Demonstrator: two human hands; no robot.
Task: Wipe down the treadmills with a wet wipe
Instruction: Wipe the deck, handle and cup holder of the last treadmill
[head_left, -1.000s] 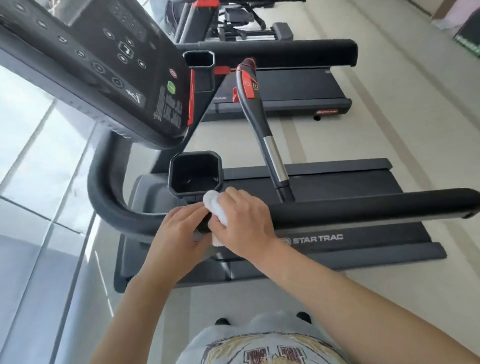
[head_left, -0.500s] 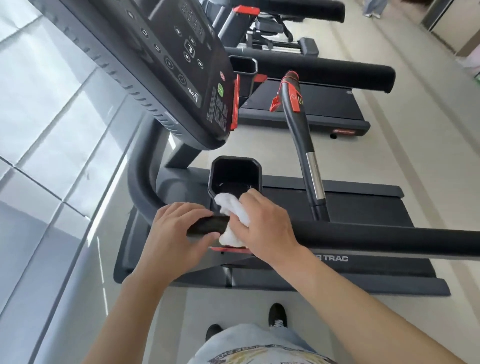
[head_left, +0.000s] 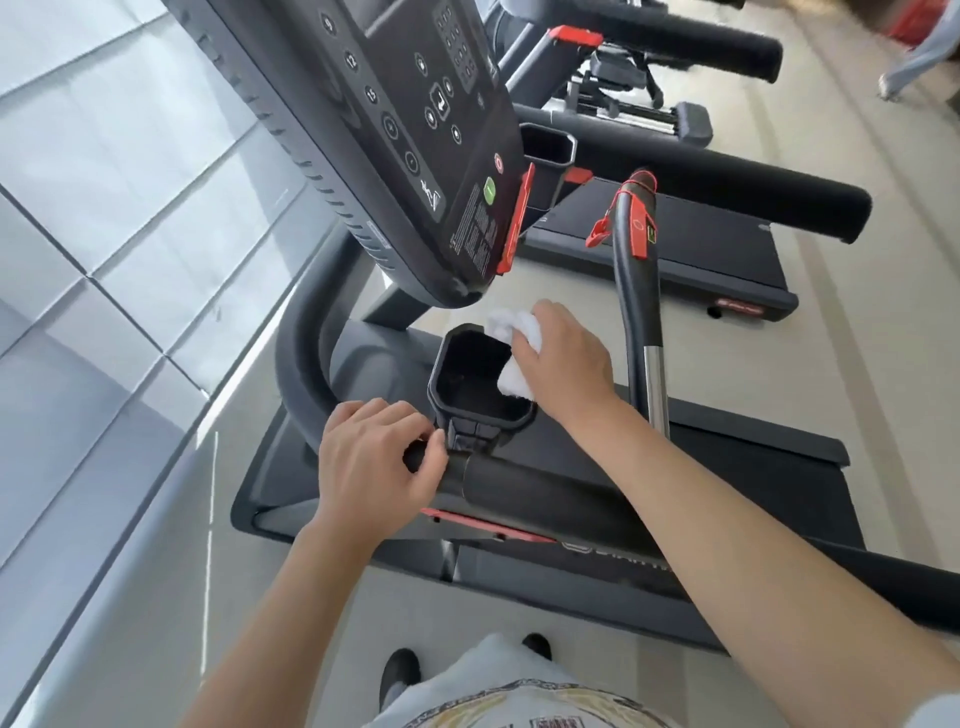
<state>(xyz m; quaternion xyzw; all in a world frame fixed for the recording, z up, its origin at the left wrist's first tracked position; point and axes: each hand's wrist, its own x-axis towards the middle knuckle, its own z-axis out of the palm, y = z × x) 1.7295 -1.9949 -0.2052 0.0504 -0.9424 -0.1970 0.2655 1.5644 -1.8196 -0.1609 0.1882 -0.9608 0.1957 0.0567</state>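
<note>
The crumpled white wet wipe (head_left: 511, 347) is bunched into a soft, wrinkled wad in the right hand (head_left: 563, 364), whose fingers curl over it and press it against the far rim of the black plastic cup holder (head_left: 467, 387). Part of the wipe hangs over the rim into the holder's opening. The cup holder is an eight-sided, thick-walled tub with a smooth rim; its inside is dark, and I cannot tell whether anything lies in it.

The left hand (head_left: 376, 457) grips the black padded handrail (head_left: 545, 491) just in front of the cup holder, fingers curled over the top and the thumb wrapped around the near end of the foam sleeve. The rail is matte and round, and runs off to the right under the right forearm.

The nearest black treadmill (head_left: 753, 467) has a flat dark running deck with grey side rails and a thin red strip below the handrail. Above the cup holder leans the glossy black control console (head_left: 415, 130), set with round white-ringed buttons, one green button and a red edge. A slim black upright grip bar with red trim and a bare metal section (head_left: 641, 291) rises just right of the right hand. A second black treadmill (head_left: 701, 244) stands beyond on the pale tiled floor (head_left: 857, 338).
</note>
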